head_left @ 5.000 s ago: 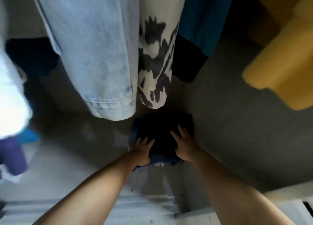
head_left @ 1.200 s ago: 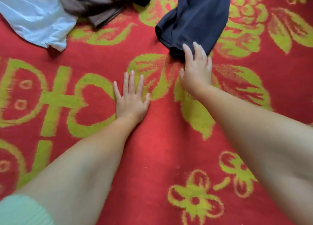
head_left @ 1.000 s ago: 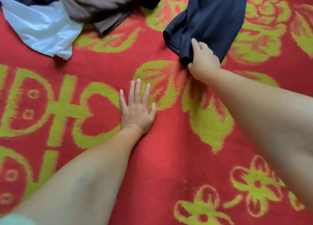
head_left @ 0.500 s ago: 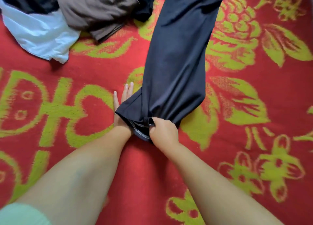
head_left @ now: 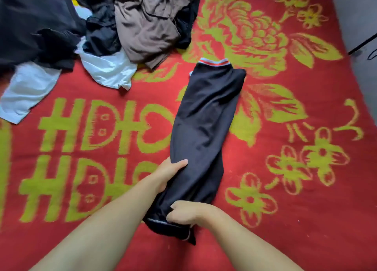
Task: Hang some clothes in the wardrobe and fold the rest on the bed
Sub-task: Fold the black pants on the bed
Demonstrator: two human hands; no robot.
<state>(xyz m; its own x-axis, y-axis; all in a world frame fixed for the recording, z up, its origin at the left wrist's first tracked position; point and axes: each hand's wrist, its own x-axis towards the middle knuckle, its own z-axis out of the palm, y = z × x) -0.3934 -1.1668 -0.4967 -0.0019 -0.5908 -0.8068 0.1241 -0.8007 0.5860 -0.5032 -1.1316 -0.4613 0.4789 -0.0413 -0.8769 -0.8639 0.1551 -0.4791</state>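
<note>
A pair of dark navy trousers (head_left: 204,127) lies stretched out lengthwise on the bed, its red-and-white striped waistband at the far end. My right hand (head_left: 187,213) pinches the near hem, fingers curled into the cloth. My left hand (head_left: 169,172) grips the trousers' left edge a little farther up, thumb on top of the fabric and fingers under it.
The bed wears a red blanket (head_left: 285,189) with yellow-green flowers and letters. A pile of unfolded clothes sits at the far left: a brown garment (head_left: 146,25), white cloth (head_left: 108,70) and black clothes (head_left: 34,25). Grey floor (head_left: 359,15) shows at the far right.
My right hand has dragged the trousers toward me until the waistband came into view. My left hand left the blanket and took hold of the trousers' left edge.
</note>
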